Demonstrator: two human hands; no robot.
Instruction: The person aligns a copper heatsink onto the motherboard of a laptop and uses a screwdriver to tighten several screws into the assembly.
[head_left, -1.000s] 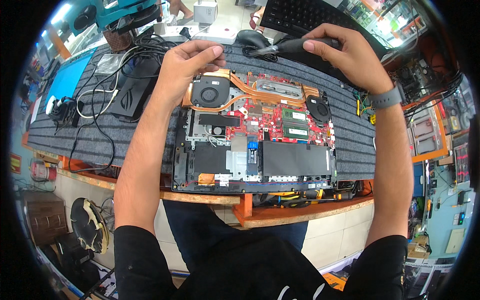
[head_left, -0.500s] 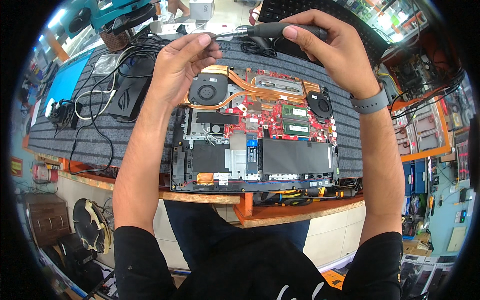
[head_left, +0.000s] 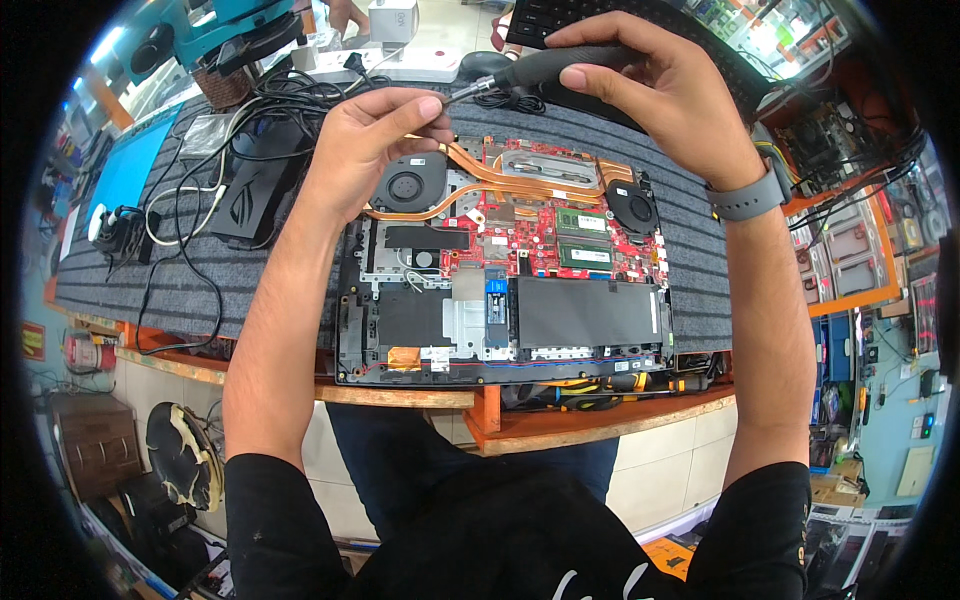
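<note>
Above the far edge of the opened laptop (head_left: 590,310), my right hand (head_left: 675,100) grips the black handle of a screwdriver (head_left: 535,70). Its silver shaft slants down to the left, where my left hand (head_left: 380,135) pinches the tip between thumb and fingers. Whether a small part sits in that pinch is hidden. The laptop's insides face up: a red circuit board, copper heat pipes (head_left: 470,180), two fans, green memory sticks (head_left: 585,255) and a black battery. My left hand partly covers the left fan (head_left: 405,187).
A black power brick (head_left: 255,200) and tangled cables lie left of the laptop on a grey striped mat (head_left: 200,290). Behind are a white power strip (head_left: 420,65), a mouse (head_left: 485,66), a black keyboard and a teal microscope. Hand tools (head_left: 600,392) fill a shelf below the front edge.
The screwdriver has tilted, its tip now lower and farther below the handle. My left hand has come down slightly with the tip. The view has shifted a little.
</note>
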